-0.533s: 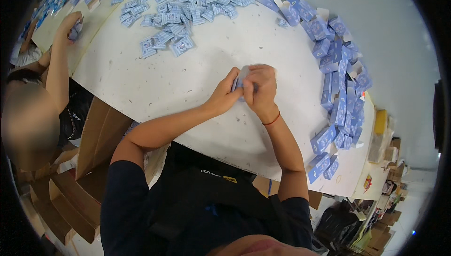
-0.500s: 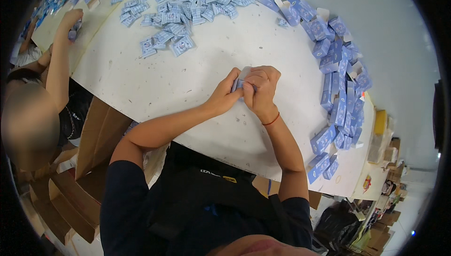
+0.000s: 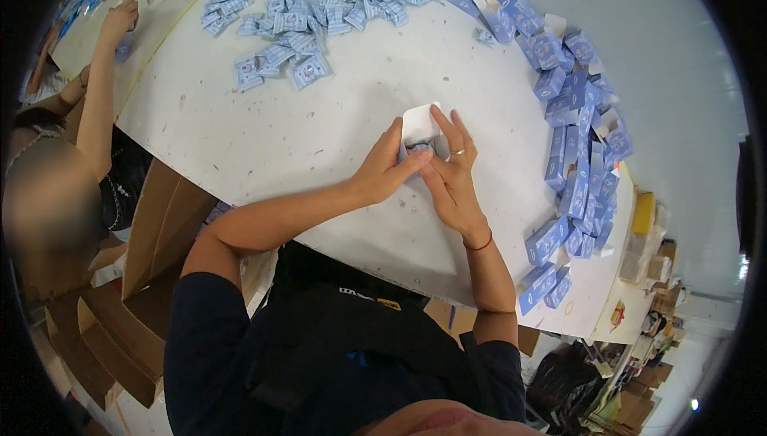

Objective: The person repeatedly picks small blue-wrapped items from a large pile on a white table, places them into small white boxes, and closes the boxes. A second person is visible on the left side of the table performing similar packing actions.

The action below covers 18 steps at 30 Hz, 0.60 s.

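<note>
A small blue carton with its white flap raised is between my hands over the table's middle. My left hand grips the carton from the left, its thumb across the front by the opening. On the other side, my right hand holds the carton, a fingertip against the flap and the thumb close to the opening. A bit of blue-and-white wrapping shows in the opening; most of it is hidden by the thumbs and carton walls.
Many blue-and-white sachets lie heaped at the table's far side. Blue cartons, some with open flaps, line the right edge. At left, a co-worker's hand is over the neighbouring table. Brown cardboard boxes stand lower left.
My right hand's fingers have uncurled from over the carton's top and spread. The white flap now stands up, and wrapping shows in the opening. The co-worker's hand has moved slightly away.
</note>
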Motion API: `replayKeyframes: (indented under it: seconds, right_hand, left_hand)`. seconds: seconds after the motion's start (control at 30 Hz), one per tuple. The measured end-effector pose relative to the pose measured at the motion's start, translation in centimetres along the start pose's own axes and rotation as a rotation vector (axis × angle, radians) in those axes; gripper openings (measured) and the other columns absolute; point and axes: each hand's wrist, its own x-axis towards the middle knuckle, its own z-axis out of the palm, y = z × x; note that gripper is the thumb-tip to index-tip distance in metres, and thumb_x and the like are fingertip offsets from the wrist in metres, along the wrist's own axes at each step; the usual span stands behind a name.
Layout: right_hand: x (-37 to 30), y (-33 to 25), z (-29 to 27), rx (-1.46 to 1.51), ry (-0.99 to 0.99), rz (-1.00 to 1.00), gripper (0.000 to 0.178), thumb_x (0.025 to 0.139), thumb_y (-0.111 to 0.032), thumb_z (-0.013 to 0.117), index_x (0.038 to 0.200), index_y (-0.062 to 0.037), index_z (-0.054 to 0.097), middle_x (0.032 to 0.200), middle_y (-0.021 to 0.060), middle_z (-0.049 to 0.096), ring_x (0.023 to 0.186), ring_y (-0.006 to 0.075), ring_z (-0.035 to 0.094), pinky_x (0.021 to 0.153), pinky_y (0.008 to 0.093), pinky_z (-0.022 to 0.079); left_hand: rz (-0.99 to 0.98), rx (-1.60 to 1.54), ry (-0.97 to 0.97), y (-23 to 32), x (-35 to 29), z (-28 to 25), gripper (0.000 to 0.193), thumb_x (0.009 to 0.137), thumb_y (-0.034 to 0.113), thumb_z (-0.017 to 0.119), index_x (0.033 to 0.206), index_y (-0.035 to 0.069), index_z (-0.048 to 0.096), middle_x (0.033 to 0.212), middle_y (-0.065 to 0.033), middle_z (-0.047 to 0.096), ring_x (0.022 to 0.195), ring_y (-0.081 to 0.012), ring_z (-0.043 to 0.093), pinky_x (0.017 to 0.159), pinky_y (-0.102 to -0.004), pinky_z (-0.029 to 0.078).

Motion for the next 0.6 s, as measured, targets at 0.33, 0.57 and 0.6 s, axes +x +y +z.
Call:
replayKeyframes:
  seconds: [0.33,0.57,0.6]
  right_hand:
    - [-2.9,0.6,-0.2,-0.195,0.119,-0.070,0.016,0.088,-0.016,0.063,0.098,-0.0083,0.073,0.149,0.0190,0.036,0.139,0.0436,0.027,0.110,0.0494,0.029]
    - [-3.0,-1.8,-0.5,-0.278,0.063,0.014,0.018,0.089,-0.013,0.059,0.099,-0.0054,0.072,0.156,0.0219,0.022,0.141,0.0452,0.022,0.111,0.0521,0.025]
    - [-3.2,-1.4,-0.3,-0.250,0.072,0.015,0.018,0.089,-0.012,0.059,0.100,-0.0048,0.072,0.156,0.0223,0.022,0.141,0.0444,0.022,0.111,0.0523,0.025]
  left_hand:
    - [0.037,0.487,0.025,1.1,-1.2,1.0,0.025,0.085,0.010,0.055,0.106,-0.001,0.050,0.090,-0.0156,0.056,0.084,-0.0310,0.051,0.075,-0.0415,0.043]
    - [-0.094,0.171,-0.185,0.5,-1.8,-1.5,0.029,0.092,0.016,0.048,0.115,-0.003,0.049,0.097,-0.0092,0.055,0.087,-0.0192,0.050,0.080,-0.0329,0.042]
    - [-0.195,0.027,-0.233,0.6,-1.9,-1.7,0.030,0.093,0.016,0.047,0.116,-0.002,0.048,0.097,-0.0075,0.054,0.088,-0.0161,0.049,0.081,-0.0313,0.042]
